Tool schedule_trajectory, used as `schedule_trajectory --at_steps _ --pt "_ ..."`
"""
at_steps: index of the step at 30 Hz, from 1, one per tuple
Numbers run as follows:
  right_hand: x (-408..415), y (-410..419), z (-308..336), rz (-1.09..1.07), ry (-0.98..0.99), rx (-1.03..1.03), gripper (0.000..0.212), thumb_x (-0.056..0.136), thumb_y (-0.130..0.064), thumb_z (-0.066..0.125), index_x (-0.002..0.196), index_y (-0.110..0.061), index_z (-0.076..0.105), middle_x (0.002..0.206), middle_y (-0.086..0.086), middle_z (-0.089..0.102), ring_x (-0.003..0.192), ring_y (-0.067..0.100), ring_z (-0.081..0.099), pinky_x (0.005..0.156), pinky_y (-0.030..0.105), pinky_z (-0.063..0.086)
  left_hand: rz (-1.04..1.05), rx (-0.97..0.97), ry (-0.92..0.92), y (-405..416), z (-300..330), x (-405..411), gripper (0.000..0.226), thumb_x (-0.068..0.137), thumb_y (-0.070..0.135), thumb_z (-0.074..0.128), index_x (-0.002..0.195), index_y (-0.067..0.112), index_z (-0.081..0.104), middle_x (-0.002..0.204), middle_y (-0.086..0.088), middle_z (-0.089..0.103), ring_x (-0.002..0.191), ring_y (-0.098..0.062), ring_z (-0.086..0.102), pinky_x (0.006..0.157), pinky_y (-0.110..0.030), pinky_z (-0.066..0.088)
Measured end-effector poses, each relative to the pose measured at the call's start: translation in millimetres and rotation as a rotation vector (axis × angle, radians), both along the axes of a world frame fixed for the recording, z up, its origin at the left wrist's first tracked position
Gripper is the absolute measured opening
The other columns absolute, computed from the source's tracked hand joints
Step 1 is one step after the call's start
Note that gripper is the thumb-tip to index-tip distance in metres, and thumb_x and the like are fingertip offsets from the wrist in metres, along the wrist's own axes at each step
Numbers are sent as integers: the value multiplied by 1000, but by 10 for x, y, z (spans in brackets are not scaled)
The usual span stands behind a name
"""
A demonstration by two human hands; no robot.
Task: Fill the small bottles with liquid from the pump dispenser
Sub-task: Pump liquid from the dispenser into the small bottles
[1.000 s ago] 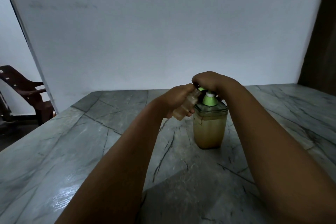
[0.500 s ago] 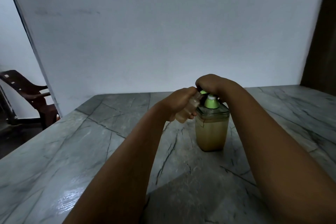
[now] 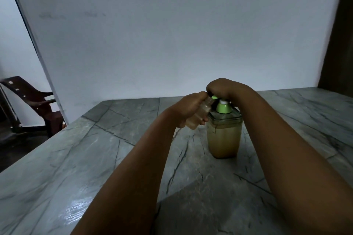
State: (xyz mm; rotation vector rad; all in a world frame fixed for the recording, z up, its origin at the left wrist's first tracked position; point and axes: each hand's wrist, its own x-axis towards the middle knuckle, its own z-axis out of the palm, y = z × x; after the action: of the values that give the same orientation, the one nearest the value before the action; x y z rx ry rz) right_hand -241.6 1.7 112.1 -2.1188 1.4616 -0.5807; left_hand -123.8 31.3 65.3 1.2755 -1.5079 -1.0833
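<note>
On the veined grey stone table point(image 3: 99, 158), the left hand point(image 3: 188, 109) grasps a small clear bottle point(image 3: 198, 116) tilted at nine o'clock of the squarish, amber-filled pump dispenser point(image 3: 224, 137), whose green pump the curled right hand point(image 3: 221, 87) covers.

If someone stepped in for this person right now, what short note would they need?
Left hand: grips the small bottle, tilted, its mouth up at the green nozzle.
Right hand: curled over the pump head of the pump dispenser, which stands on the marble table and holds plenty of yellowish liquid.
Done: the bottle seems to have some liquid in it; how full is hard to tell.
Left: pump until it is full, then set it down. No other small bottles are in view.
</note>
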Motion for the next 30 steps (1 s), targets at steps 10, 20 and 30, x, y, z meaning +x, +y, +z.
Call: schedule_trajectory --at_steps 10,20,30 --pt "-62 -116 32 -79 -315 144 23 86 -9 39 78 -6 60 60 7 59 53 22 48 58 25 39 -44 -46 88 -68 -84 47 33 100 26 32 98 14 63 75 -7 62 52 -17 55 49 -24 44" --pt "-88 -189 6 -82 -365 151 12 87 -14 47 86 -9 58 92 13 54 74 26 49 61 26 39 199 -296 218 -251 -252 309 28 95 27 45 87 5 61 70 -8 59 56 -13 49 52 -23 38" --pt "-94 -219 -13 -82 -372 170 10 86 -13 48 86 -11 58 89 11 54 66 22 48 56 24 37 451 -266 48 -377 -512 578 14 85 3 53 95 13 48 86 -2 48 77 -16 46 63 -29 37"
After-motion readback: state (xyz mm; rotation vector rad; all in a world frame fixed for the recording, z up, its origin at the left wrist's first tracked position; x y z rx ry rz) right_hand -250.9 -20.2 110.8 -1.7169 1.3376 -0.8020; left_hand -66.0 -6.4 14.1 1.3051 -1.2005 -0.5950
